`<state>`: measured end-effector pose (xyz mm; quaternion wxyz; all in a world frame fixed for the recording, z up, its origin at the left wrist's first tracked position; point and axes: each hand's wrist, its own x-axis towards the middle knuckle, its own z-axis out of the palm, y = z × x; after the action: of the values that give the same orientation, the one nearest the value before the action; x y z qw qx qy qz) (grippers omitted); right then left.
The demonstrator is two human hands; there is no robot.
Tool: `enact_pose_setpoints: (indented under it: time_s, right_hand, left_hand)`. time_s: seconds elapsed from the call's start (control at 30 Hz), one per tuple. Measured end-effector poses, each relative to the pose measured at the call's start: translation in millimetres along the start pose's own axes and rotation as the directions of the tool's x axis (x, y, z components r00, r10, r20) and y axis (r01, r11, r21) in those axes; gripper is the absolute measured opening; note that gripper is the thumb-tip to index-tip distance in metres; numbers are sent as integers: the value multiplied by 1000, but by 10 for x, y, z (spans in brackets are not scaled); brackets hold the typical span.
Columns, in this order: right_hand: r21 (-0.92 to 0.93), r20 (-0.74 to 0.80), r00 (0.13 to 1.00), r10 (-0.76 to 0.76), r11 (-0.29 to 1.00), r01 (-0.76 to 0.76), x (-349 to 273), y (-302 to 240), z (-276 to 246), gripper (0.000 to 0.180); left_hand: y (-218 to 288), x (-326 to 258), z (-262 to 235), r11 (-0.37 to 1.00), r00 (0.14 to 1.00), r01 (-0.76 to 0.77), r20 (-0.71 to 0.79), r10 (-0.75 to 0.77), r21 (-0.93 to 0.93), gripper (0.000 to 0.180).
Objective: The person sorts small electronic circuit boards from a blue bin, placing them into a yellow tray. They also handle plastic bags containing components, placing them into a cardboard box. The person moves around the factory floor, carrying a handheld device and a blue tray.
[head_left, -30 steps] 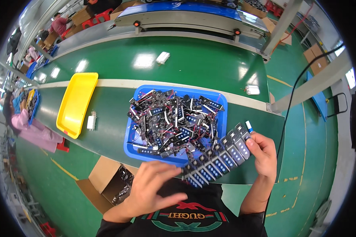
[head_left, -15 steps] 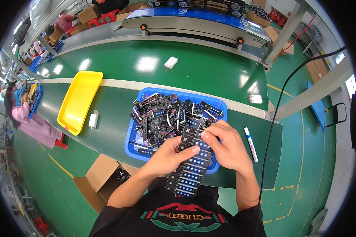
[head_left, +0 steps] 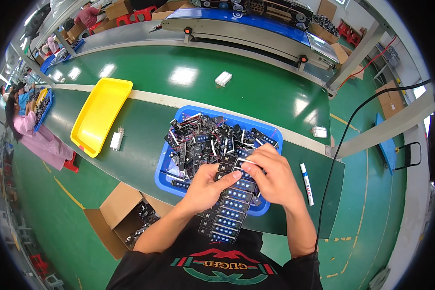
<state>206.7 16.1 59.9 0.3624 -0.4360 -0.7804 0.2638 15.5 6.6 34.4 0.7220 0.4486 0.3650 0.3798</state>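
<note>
Left hand [head_left: 204,190] and right hand [head_left: 274,178], fingers closed, pinch the panel strip [head_left: 232,213] — its tail, below them, might snap if either twists.

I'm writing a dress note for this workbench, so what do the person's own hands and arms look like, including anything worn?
The left hand and right hand are bare: no gloves, rings, watch or bracelet can be seen. The forearms are uncovered too. The short black sleeves belong to a black shirt with red, green and gold print.
</note>
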Motion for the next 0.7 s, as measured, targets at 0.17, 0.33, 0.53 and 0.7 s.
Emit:
enact_pose_setpoints:
  time_s: [0.17,0.33,0.53,0.7]
  right_hand:
    - [-134,-64,993,-96,987,87,0,-54,21,13]
    - [133,145,985,90,985,-109,9,-8,-146,20]
    - [-61,-284,944,169,979,-194,68,44,-110,19]
    - [-189,-42,961,275,942,-278,259,69,-90,23]
  left_hand:
    - [39,4,-23,998,999,-44,32,42,43,19]
    - [153,-21,-46,997,994,1,106,-8,71,19]
    - [25,-93,-191,996,995,85,60,-83,-25,19]
    - [-60,-164,-264,963,986,153,-26,-163,-220,18]
